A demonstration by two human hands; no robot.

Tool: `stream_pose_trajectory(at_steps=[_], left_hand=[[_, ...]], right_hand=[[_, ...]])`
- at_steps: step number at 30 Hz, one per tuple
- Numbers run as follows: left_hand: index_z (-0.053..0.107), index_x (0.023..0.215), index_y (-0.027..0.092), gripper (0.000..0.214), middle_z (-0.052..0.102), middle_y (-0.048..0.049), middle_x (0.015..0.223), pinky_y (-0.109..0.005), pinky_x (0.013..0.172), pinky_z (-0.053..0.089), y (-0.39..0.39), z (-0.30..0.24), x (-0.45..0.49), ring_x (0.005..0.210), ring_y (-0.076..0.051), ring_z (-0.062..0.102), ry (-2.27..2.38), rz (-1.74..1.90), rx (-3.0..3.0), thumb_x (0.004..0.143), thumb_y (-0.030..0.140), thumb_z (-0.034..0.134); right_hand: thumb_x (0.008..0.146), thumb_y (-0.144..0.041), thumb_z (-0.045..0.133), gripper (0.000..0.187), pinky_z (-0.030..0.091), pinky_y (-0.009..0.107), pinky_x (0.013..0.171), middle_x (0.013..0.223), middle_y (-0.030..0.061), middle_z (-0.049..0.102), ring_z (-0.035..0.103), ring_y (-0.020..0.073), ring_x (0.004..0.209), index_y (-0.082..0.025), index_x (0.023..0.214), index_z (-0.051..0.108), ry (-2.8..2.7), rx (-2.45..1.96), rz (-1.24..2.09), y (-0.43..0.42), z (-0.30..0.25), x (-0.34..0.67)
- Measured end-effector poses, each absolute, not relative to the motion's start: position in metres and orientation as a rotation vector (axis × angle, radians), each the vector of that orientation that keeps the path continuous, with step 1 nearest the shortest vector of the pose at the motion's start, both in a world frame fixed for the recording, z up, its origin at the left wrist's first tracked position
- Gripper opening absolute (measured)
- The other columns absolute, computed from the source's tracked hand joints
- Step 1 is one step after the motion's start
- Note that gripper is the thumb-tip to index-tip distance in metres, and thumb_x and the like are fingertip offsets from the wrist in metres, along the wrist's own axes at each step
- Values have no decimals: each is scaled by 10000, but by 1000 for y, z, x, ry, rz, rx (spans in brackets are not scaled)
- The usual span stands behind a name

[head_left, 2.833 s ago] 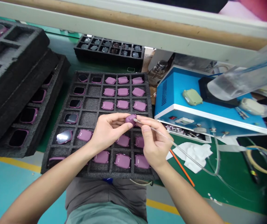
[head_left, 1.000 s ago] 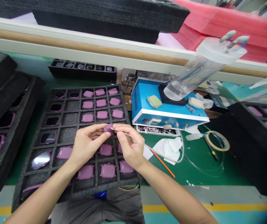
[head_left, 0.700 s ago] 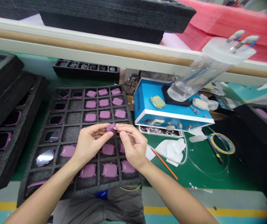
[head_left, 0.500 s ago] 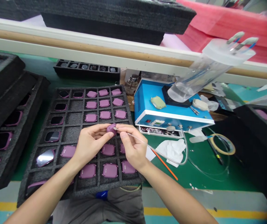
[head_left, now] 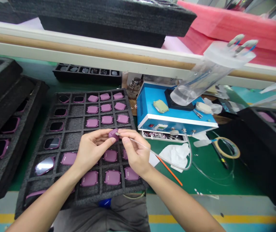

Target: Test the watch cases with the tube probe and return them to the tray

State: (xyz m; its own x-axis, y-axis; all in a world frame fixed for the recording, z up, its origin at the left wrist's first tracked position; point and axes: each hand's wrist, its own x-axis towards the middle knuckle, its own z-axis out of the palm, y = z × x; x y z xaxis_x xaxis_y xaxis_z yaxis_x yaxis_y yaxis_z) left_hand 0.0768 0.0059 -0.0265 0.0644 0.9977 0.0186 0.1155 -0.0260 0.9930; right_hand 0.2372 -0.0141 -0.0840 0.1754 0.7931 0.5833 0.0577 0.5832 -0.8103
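Near the front edge of the green tabletop (head_left: 207, 175), a person's left hand (head_left: 92, 149) held one small purple case (head_left: 113, 134), and its fingers (head_left: 99, 135) were closed on it. The right hand (head_left: 138, 158) pinched a thin clear tube (head_left: 142, 145) with a metal tip, and the tip touched the case. Both hands were over a black foam tray (head_left: 63, 96) with a rough, bumpy top and square holes. Nine purple cases sat in three rows at its far right corner, and six more sat near the hands. Five dark cases and one shiny case lined its left side. A blue box (head_left: 150, 106) stood just beside the tray.
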Motion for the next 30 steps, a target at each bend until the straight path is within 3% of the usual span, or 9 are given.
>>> stream_pose_trajectory(at_steps=[12,18,23,27,30], left_hand=[[840,1012,155,383,850,-82,937,-324,808,664,7,-29,76,811,-227,803,1216,1119,1365,694,346,935],[807,1163,142,316,839,-110,1061,-337,837,639,-7,-30,75,905,-247,799,1245,1032,1641,891,290,745],[749,1323,203,377,774,-117,1237,-419,1073,532,-3,-3,32,1200,-289,693,1577,632,2286,1012,198,536],[769,1269,240,410,767,-87,1155,-395,1057,524,9,9,-18,1145,-262,684,1681,76,2442,1008,151,465],[767,1267,239,401,770,-72,1217,-366,1088,502,18,7,-37,1179,-246,682,1581,-43,2475,983,158,496]], right_hand=[[1034,-239,609,159,634,394,972,1145,62,786,747,215,1125,-275,1107,746,-1311,-813,636,-14,-84,238],[986,-165,646,194,610,474,996,1135,68,799,754,247,1093,-270,1103,760,-1488,-819,412,-25,-83,240],[991,-199,654,156,643,471,921,1083,78,795,759,259,1056,-249,1079,772,-1388,-866,479,-29,-93,237],[1005,-249,654,132,668,457,890,1086,81,785,760,257,1063,-234,1059,773,-1323,-899,565,-31,-97,236],[1006,-261,659,134,672,446,887,1094,77,783,760,248,1054,-238,1062,779,-1323,-915,578,-31,-98,236]])
